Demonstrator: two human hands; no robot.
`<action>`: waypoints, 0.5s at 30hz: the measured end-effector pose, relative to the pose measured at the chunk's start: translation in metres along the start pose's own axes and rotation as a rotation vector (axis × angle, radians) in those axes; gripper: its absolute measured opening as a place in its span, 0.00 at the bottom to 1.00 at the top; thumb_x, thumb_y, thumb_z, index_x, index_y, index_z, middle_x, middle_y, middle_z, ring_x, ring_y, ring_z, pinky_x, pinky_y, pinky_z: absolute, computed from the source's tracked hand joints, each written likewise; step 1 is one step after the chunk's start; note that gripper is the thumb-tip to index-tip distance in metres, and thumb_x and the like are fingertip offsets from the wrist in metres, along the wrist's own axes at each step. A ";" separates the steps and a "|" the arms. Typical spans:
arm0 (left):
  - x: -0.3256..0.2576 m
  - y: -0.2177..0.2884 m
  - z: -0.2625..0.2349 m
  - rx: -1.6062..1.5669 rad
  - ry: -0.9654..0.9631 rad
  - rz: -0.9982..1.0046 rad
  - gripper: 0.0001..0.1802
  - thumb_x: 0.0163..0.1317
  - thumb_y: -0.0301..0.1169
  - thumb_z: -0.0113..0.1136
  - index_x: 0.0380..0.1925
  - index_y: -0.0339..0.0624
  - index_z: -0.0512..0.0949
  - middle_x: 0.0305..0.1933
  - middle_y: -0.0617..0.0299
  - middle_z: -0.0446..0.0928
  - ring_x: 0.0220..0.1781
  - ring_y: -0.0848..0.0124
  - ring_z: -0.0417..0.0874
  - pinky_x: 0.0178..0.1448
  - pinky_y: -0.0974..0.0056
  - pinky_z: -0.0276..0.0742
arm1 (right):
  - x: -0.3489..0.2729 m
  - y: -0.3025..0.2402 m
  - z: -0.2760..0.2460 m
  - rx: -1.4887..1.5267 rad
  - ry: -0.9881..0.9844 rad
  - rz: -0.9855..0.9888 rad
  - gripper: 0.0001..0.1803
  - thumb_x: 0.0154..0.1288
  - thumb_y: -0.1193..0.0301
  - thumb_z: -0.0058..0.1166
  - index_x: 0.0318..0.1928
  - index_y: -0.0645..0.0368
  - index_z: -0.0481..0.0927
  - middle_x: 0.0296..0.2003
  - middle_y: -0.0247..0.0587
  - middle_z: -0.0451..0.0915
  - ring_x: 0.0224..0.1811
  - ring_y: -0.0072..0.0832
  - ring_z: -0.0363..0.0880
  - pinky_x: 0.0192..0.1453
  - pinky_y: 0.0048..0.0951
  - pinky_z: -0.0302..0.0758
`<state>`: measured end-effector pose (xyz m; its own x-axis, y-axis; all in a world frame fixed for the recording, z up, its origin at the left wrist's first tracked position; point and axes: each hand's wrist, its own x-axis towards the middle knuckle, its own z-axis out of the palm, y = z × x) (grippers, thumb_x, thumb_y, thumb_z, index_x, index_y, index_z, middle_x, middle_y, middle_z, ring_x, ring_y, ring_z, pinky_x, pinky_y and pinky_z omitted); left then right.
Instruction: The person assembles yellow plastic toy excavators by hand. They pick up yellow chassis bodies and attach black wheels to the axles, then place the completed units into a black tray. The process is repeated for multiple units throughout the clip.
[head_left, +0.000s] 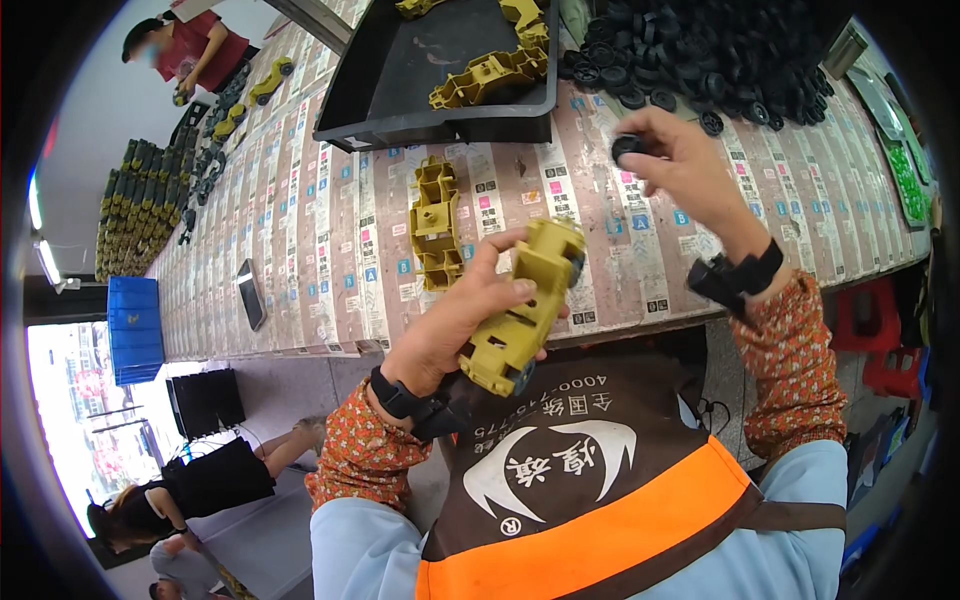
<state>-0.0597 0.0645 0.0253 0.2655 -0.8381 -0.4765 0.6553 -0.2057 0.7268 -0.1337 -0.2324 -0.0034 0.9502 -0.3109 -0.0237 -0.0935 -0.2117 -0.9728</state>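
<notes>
Black bin [440, 128]: far side, holding yellow frames [490, 78].
Wheel heap [690, 60]: far right, beyond the right hand [685, 165].
Second car body [436, 222]: lying between bin and left hand [455, 312].
Left grip: clamped around a tilted yellow car body [530, 300], across the near edge in view.
Right grip: raised, fingertips pinching a black wheel [627, 148], apart from that body.
Tabletop [325, 250]: patterned surface showing between phone [249, 295] at left and second car body.
</notes>
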 end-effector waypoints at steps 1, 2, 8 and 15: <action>0.001 0.001 -0.002 0.090 -0.028 -0.076 0.41 0.69 0.35 0.61 0.76 0.51 0.49 0.65 0.42 0.73 0.56 0.54 0.86 0.45 0.52 0.92 | -0.005 -0.009 0.018 0.038 -0.021 -0.063 0.12 0.69 0.77 0.57 0.51 0.60 0.74 0.40 0.40 0.82 0.42 0.29 0.83 0.48 0.31 0.79; 0.000 0.001 -0.001 0.086 -0.052 -0.089 0.41 0.70 0.36 0.61 0.76 0.51 0.49 0.65 0.42 0.73 0.56 0.54 0.86 0.45 0.52 0.92 | -0.010 -0.017 0.035 0.079 -0.044 -0.129 0.10 0.72 0.77 0.56 0.51 0.58 0.74 0.42 0.33 0.81 0.44 0.23 0.81 0.50 0.26 0.79; -0.004 0.011 -0.007 -0.379 -0.028 0.026 0.44 0.72 0.51 0.61 0.78 0.55 0.48 0.61 0.46 0.77 0.51 0.58 0.88 0.40 0.56 0.91 | -0.051 -0.003 0.081 -0.053 0.012 -0.237 0.11 0.71 0.77 0.54 0.51 0.62 0.70 0.38 0.48 0.78 0.38 0.39 0.80 0.45 0.35 0.77; 0.005 -0.027 -0.013 -0.106 0.123 0.334 0.38 0.73 0.49 0.60 0.74 0.47 0.57 0.71 0.60 0.68 0.68 0.67 0.73 0.65 0.56 0.76 | -0.080 -0.008 0.111 -0.110 0.181 -0.267 0.12 0.70 0.79 0.55 0.51 0.61 0.72 0.40 0.51 0.77 0.39 0.46 0.81 0.45 0.38 0.77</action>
<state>-0.0673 0.0724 -0.0030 0.5557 -0.7820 -0.2823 0.5861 0.1276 0.8001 -0.1756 -0.1036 -0.0192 0.8781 -0.3887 0.2792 0.1104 -0.4031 -0.9085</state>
